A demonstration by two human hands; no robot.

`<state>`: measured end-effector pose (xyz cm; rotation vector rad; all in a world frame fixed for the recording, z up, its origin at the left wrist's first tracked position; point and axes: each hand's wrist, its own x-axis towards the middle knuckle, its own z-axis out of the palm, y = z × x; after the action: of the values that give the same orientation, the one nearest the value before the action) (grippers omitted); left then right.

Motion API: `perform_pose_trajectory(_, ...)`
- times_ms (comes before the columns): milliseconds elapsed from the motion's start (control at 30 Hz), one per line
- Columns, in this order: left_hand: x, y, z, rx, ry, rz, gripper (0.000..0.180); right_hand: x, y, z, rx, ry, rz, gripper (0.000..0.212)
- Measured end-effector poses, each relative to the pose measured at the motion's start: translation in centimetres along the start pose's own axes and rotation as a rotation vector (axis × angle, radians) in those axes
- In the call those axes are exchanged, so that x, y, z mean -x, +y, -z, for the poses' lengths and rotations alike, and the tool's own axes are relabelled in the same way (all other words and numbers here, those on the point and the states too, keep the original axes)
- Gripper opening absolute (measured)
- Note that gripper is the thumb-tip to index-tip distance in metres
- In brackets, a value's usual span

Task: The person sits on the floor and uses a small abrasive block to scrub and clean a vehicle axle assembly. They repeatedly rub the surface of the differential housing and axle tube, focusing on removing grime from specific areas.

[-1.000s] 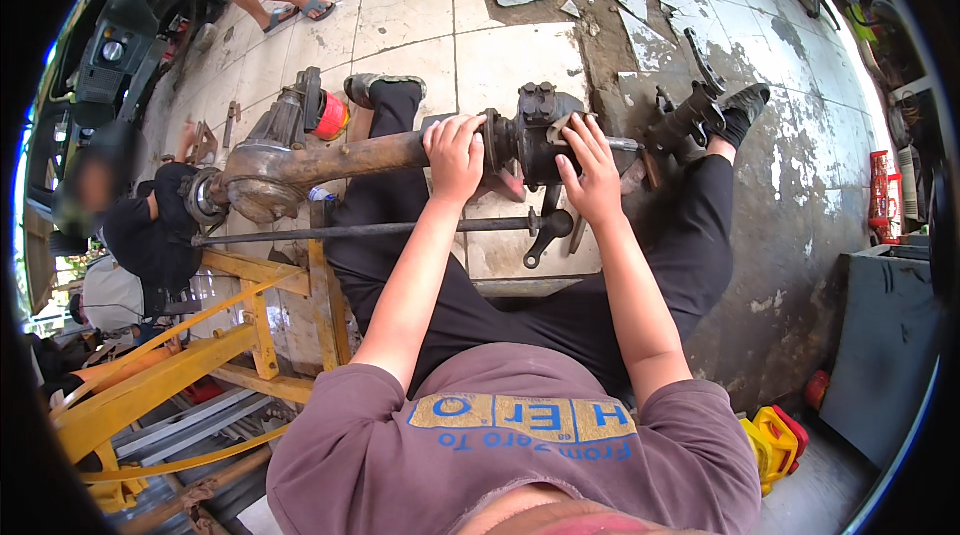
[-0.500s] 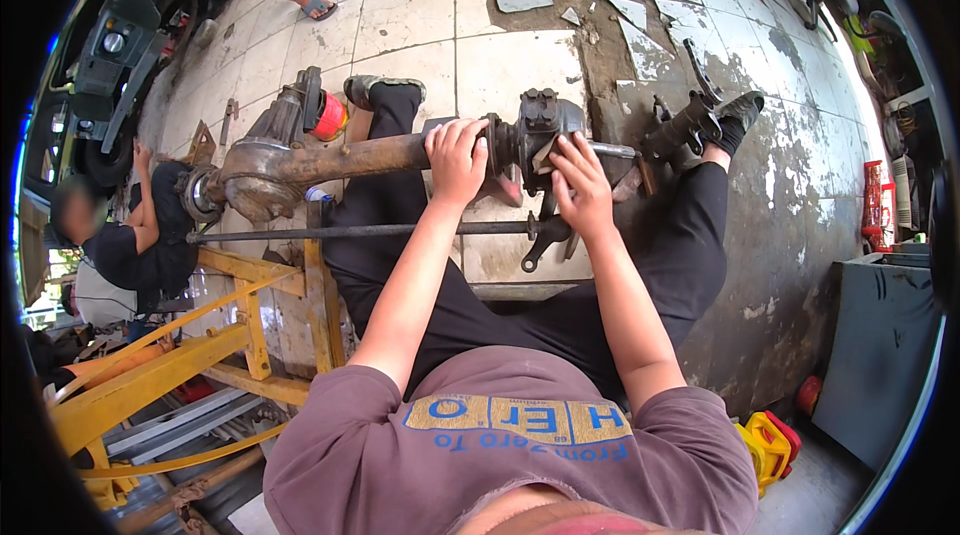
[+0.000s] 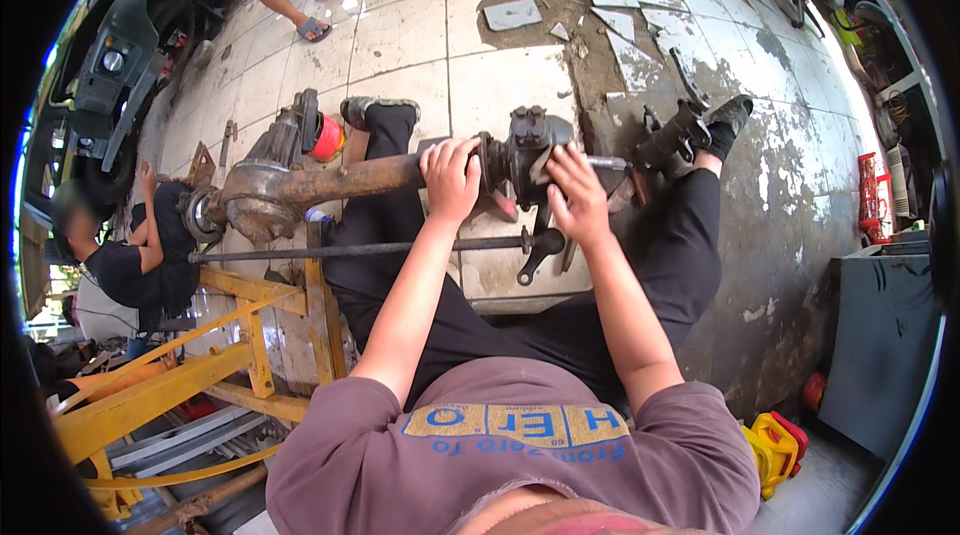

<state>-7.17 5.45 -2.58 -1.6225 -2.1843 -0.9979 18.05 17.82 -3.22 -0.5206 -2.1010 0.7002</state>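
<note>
A rusty axle housing [image 3: 355, 178] lies across in front of me, between my legs. My left hand [image 3: 450, 178] is closed over its tube, just left of the dark flange. At the tube's right end sits a dark steering knuckle [image 3: 529, 145] with a bolted cap on top. My right hand [image 3: 580, 197] presses a small tan scrap [image 3: 541, 167] against the knuckle's near side; whether it is cloth or sandpaper I cannot tell. A long thin steel rod [image 3: 380, 249] runs on the near side of the axle, and a dark steering arm [image 3: 540, 253] hangs by its right end.
A yellow steel frame [image 3: 170, 385] stands at the left, near a seated person [image 3: 130, 250]. Another person's sandalled feet [image 3: 318, 27] are at the far left. Broken tiles [image 3: 512, 13] lie beyond. A red tin [image 3: 326, 138] stands behind the axle; a grey cabinet [image 3: 885, 345] is at right.
My right hand has shifted slightly on the knuckle. My left hand keeps its place on the tube. The standing person's feet have moved a little, and the whole view has shifted slightly.
</note>
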Motion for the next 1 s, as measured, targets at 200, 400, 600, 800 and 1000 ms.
perform_pose_trajectory(200,-0.4,0.5,0.2,0.024,0.011,-0.003,0.030,-1.9,0.2,0.3,-0.062,0.042,-0.169,0.040)
perform_pose_trajectory(400,-0.4,0.3,0.3,0.007,0.011,-0.003,0.030,0.4,-0.2,-0.1,-0.010,-0.044,0.022,0.039)
perform_pose_trajectory(600,0.0,0.0,0.2,0.015,-0.009,0.020,0.031,0.3,-0.4,-0.1,-0.006,-0.035,0.002,0.038)
perform_pose_trajectory(800,-0.3,0.1,-0.2,0.029,0.006,-0.007,0.031,-1.4,-0.1,0.2,-0.102,0.031,-0.131,0.038)
perform_pose_trajectory(1000,0.4,-0.1,0.0,0.008,0.005,-0.002,0.032,0.9,-0.5,-0.3,0.030,-0.021,-0.029,0.036)
